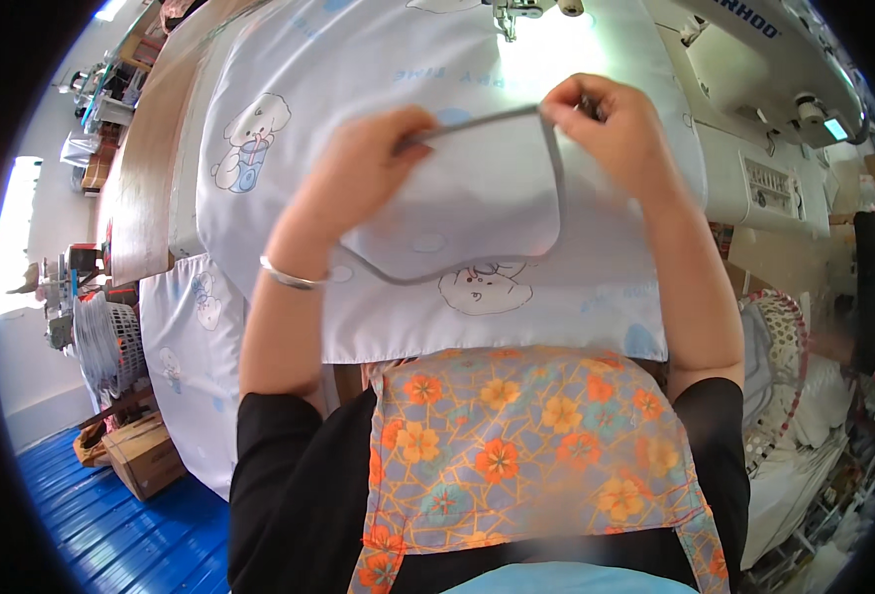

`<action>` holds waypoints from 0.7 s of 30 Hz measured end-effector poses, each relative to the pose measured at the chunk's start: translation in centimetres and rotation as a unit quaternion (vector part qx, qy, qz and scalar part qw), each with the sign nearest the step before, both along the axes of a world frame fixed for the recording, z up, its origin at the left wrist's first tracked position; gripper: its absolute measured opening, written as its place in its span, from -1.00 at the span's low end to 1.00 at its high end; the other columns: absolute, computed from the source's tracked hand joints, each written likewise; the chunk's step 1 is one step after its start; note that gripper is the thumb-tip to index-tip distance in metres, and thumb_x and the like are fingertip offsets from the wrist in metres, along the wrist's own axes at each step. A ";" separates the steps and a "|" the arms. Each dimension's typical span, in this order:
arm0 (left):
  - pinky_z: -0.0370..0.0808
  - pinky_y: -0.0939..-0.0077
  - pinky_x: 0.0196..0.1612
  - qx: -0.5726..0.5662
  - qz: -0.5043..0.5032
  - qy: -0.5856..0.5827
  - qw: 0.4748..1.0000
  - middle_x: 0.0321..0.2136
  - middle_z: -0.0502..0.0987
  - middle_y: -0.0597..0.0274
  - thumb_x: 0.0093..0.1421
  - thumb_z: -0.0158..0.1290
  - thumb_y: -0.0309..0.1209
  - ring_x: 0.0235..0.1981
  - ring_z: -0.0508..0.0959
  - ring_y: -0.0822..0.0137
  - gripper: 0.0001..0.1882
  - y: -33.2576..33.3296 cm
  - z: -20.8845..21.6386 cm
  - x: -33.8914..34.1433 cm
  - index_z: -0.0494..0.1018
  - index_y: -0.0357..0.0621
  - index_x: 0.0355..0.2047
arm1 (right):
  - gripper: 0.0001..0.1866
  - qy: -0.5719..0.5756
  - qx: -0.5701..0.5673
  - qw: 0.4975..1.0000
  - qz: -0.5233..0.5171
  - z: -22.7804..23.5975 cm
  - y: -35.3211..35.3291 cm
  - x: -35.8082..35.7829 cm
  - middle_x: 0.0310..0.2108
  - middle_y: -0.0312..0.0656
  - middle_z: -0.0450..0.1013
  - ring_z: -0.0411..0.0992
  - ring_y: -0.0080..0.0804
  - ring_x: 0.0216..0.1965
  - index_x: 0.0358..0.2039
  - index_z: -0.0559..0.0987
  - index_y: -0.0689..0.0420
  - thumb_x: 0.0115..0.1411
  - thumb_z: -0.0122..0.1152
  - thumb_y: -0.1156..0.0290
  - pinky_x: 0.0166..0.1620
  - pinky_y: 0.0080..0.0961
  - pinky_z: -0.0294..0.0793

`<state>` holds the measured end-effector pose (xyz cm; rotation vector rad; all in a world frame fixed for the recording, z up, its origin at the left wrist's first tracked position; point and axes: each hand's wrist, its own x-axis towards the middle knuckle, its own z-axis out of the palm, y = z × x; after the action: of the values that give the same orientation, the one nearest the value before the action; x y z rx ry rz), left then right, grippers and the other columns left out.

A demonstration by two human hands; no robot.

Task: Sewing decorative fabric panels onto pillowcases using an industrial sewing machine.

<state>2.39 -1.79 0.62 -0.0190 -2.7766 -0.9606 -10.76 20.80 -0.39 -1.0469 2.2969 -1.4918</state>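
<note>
Cloth [388, 332] drapes the table [140, 198]; right hand [617, 127] pinches a panel [487, 193] by its far right corner, blurred left hand [358, 168] apparently its far edge; even tension should help.

From here I see white printed cloth [259, 223] spread across the table [145, 168]; a cardboard box [147, 457] seems to sit on blue floor [66, 505].

1 cardboard box [145, 455] on blue floor [81, 510], lower left; white mesh basket [128, 335] near it; bright window [18, 233] far left.
</note>
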 end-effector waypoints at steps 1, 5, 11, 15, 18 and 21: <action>0.48 0.26 -0.25 -0.047 0.031 -0.006 0.998 -0.37 0.59 -0.02 0.12 0.11 -0.50 -0.33 0.57 -0.03 -0.80 -2.1 0.1 -0.2 0.50 -0.23 -0.22 | -0.87 -0.003 -0.002 0.999 -0.033 -0.3 -0.4 -1.5 -0.57 -0.43 0.39 0.24 -0.70 -0.50 -0.37 0.61 0.18 0.14 0.26 0.40 -0.38 -0.66 0.25; 0.46 0.24 -0.08 -0.262 0.097 0.023 0.960 -0.21 0.58 0.09 0.12 0.10 -0.48 -0.17 0.55 0.02 -0.74 -7.7 -0.3 -3.6 0.51 -0.19 -0.14 | -0.74 0.017 0.064 0.997 -0.048 -2.5 -4.0 -6.9 -0.53 -0.39 0.45 0.32 -0.64 -0.46 -0.35 0.62 0.18 0.13 0.25 0.22 -0.32 -0.60 0.33; 0.33 0.24 0.19 -0.297 -0.110 0.091 0.944 0.00 0.50 0.12 0.17 0.07 -0.43 0.10 0.43 0.14 -0.65 -1.0 -2.6 -10.0 0.48 -0.24 -0.02 | -0.77 0.169 0.076 0.979 -0.086 -6.3 -7.2 -11.0 -0.61 -0.14 0.50 0.49 -0.23 -0.54 -0.39 0.62 0.15 0.10 0.17 0.25 -0.40 -0.33 0.44; 0.29 0.27 0.23 -0.299 -0.094 0.128 0.941 0.06 0.46 0.09 0.21 0.03 -0.36 0.14 0.39 0.14 -0.60 0.8 -5.7 -11.6 0.44 -0.29 0.02 | -0.79 0.226 0.105 0.964 -0.096 -6.5 -7.7 -11.2 -0.56 -0.07 0.53 0.51 -0.05 -0.48 -0.35 0.62 0.12 0.13 0.14 0.27 -0.39 -0.24 0.49; 0.29 0.30 0.23 -0.276 -0.063 0.164 0.945 0.09 0.44 0.11 0.23 0.00 -0.31 0.14 0.39 0.15 -0.58 0.8 -6.9 -11.6 0.43 -0.27 0.05 | -0.78 0.287 0.164 0.939 -0.096 -6.3 -6.6 -10.5 -0.46 -0.13 0.56 0.54 -0.21 -0.37 -0.27 0.62 0.08 0.18 0.18 0.24 -0.29 -0.38 0.49; 0.30 0.31 0.23 -0.286 -0.064 0.146 0.945 0.09 0.44 0.09 0.24 0.00 -0.31 0.15 0.39 0.16 -0.60 0.5 -7.1 -11.9 0.44 -0.28 0.02 | -0.79 0.325 0.185 0.926 -0.048 -6.0 -5.4 -9.6 -0.42 -0.13 0.56 0.53 -0.15 -0.36 -0.18 0.62 0.02 0.18 0.16 0.32 -0.30 -0.33 0.50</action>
<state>-9.56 -1.27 -6.44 -0.3982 -2.6856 -0.1210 -20.34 15.35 -6.35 -1.4831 2.9406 -0.7254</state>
